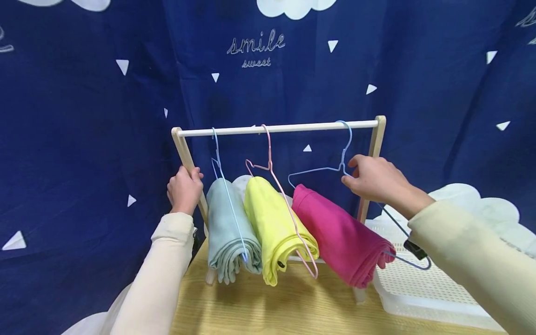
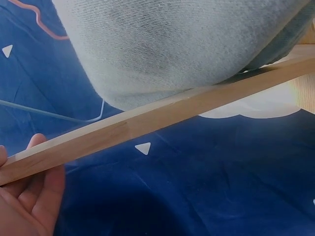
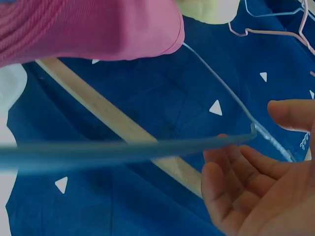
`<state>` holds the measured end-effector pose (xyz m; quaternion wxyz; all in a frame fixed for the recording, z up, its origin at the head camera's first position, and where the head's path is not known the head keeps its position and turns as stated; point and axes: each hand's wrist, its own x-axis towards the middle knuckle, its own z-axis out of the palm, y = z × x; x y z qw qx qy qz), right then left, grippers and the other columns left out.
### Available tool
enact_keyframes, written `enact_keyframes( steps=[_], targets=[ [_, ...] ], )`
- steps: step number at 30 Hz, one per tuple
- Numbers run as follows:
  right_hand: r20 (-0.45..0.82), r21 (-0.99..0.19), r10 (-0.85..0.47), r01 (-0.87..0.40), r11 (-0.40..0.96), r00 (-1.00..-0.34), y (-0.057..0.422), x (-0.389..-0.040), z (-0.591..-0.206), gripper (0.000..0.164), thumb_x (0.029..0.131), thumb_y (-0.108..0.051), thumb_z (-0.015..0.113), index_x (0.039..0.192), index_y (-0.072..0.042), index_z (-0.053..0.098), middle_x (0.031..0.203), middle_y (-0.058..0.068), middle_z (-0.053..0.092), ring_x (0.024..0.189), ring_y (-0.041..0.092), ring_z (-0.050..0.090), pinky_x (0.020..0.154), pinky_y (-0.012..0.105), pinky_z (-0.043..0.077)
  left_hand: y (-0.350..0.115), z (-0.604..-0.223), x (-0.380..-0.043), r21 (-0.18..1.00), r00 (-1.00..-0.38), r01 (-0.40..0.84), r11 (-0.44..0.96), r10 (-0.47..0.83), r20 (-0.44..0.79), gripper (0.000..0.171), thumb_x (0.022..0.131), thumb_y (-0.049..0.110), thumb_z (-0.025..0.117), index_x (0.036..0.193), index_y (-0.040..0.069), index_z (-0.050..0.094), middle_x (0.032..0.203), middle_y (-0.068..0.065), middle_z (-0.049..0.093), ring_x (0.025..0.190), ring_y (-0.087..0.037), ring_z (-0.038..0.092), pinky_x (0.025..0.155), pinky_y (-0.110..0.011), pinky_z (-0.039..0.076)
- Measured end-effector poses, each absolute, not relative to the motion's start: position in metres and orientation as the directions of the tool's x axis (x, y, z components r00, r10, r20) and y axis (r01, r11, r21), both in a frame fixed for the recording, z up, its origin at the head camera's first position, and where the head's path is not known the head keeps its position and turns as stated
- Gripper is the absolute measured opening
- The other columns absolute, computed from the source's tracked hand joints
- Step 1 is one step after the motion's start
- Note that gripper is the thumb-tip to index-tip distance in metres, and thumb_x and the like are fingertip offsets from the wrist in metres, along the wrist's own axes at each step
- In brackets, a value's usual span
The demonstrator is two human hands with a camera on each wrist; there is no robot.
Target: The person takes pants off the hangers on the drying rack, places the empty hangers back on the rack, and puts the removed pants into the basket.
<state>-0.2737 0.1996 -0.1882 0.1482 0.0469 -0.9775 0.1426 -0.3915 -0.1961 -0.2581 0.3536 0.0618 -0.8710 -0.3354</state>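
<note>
My left hand (image 1: 184, 188) grips the left wooden post (image 1: 183, 148) of a small garment rack. By the rack's right end, my right hand (image 1: 377, 179) is at the neck of a blue hanger (image 1: 314, 170), thumb and fingers apart around it in the right wrist view. That hanger's hook sits over the white rail (image 1: 301, 127), and a folded magenta cloth (image 1: 335, 228) hangs tilted on it. A folded yellow cloth (image 1: 278, 218) hangs on a pink hanger (image 1: 270, 149) in the middle. At left, a grey-green cloth (image 1: 228, 218) hangs on a light blue hanger (image 1: 217, 151).
The rack stands on a wooden table (image 1: 259, 311). A white perforated basket (image 1: 435, 284) lies to its right, under my right forearm. Behind everything hangs a dark blue curtain (image 1: 259, 97) with white triangles and clouds.
</note>
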Motion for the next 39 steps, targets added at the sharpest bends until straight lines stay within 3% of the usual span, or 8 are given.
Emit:
enact_keyframes(
  steps=[12, 17, 20, 24, 30, 35, 39],
  targets=[
    [0.306, -0.267, -0.071, -0.157, 0.951, -0.949, 0.198, -0.284, -0.187, 0.046, 0.093, -0.027, 0.058, 0.125, 0.006, 0.061, 0.12, 0.027, 0.066, 0.103, 0.04, 0.067, 0.087, 0.055, 0.054, -0.202, -0.26, -0.39, 0.623, -0.734, 0.132, 0.771, -0.347, 0.584, 0.037, 0.104, 0.035, 0.046, 0.111, 0.004, 0.065, 0.108, -0.015, 0.075, 0.103, -0.043, 0.065, 0.086, -0.053, 0.05],
    [0.295, -0.285, -0.062, -0.15, 0.947, -0.954, 0.192, -0.289, -0.188, 0.044, 0.093, -0.027, 0.06, 0.121, 0.006, 0.062, 0.118, 0.028, 0.066, 0.102, 0.041, 0.066, 0.084, 0.052, 0.056, -0.203, -0.262, -0.39, 0.627, -0.745, 0.121, 0.769, -0.347, 0.569, 0.035, 0.103, 0.034, 0.047, 0.112, 0.005, 0.065, 0.109, -0.014, 0.075, 0.104, -0.042, 0.066, 0.087, -0.053, 0.05],
    [0.303, -0.294, -0.047, -0.14, 0.946, -0.952, 0.19, -0.291, -0.188, 0.036, 0.092, -0.027, 0.06, 0.107, 0.005, 0.066, 0.098, 0.024, 0.068, 0.085, 0.035, 0.064, 0.067, 0.043, 0.055, -0.202, -0.261, -0.39, 0.624, -0.753, 0.122, 0.771, -0.338, 0.565, 0.036, 0.104, 0.034, 0.046, 0.113, 0.004, 0.064, 0.11, -0.014, 0.075, 0.103, -0.042, 0.066, 0.086, -0.052, 0.05],
    [0.314, -0.325, -0.017, -0.124, 0.937, -0.949, 0.189, -0.293, -0.189, 0.026, 0.092, -0.026, 0.059, 0.085, -0.002, 0.062, 0.067, 0.01, 0.055, 0.063, 0.023, 0.051, 0.05, 0.03, 0.039, -0.198, -0.259, -0.391, 0.614, -0.766, 0.137, 0.777, -0.31, 0.564, 0.039, 0.104, 0.036, 0.044, 0.114, 0.003, 0.062, 0.111, -0.014, 0.075, 0.103, -0.041, 0.066, 0.085, -0.052, 0.051],
    [0.353, -0.344, 0.009, -0.121, 0.931, -0.936, 0.187, -0.296, -0.192, 0.033, 0.095, -0.025, 0.057, 0.068, -0.006, 0.056, 0.056, 0.003, 0.044, 0.056, 0.02, 0.045, 0.048, 0.029, 0.034, -0.198, -0.261, -0.392, 0.599, -0.763, 0.128, 0.791, -0.307, 0.568, 0.038, 0.104, 0.035, 0.045, 0.112, 0.003, 0.063, 0.109, -0.015, 0.075, 0.101, -0.042, 0.066, 0.084, -0.052, 0.051],
    [0.395, -0.347, 0.015, -0.134, 0.928, -0.919, 0.186, -0.297, -0.192, 0.035, 0.096, -0.024, 0.056, 0.065, -0.007, 0.059, 0.057, 0.005, 0.054, 0.059, 0.021, 0.048, 0.051, 0.031, 0.034, -0.201, -0.26, -0.392, 0.592, -0.75, 0.131, 0.795, -0.311, 0.583, 0.037, 0.104, 0.036, 0.046, 0.11, 0.004, 0.064, 0.107, -0.013, 0.076, 0.1, -0.041, 0.067, 0.083, -0.051, 0.052],
    [0.397, -0.358, 0.012, -0.143, 0.923, -0.918, 0.187, -0.297, -0.191, 0.032, 0.097, -0.023, 0.056, 0.074, -0.005, 0.069, 0.072, 0.011, 0.07, 0.062, 0.022, 0.052, 0.053, 0.031, 0.035, -0.201, -0.259, -0.391, 0.59, -0.747, 0.139, 0.796, -0.306, 0.589, 0.038, 0.104, 0.037, 0.046, 0.11, 0.004, 0.064, 0.107, -0.014, 0.076, 0.099, -0.042, 0.067, 0.083, -0.052, 0.052]
  ],
)
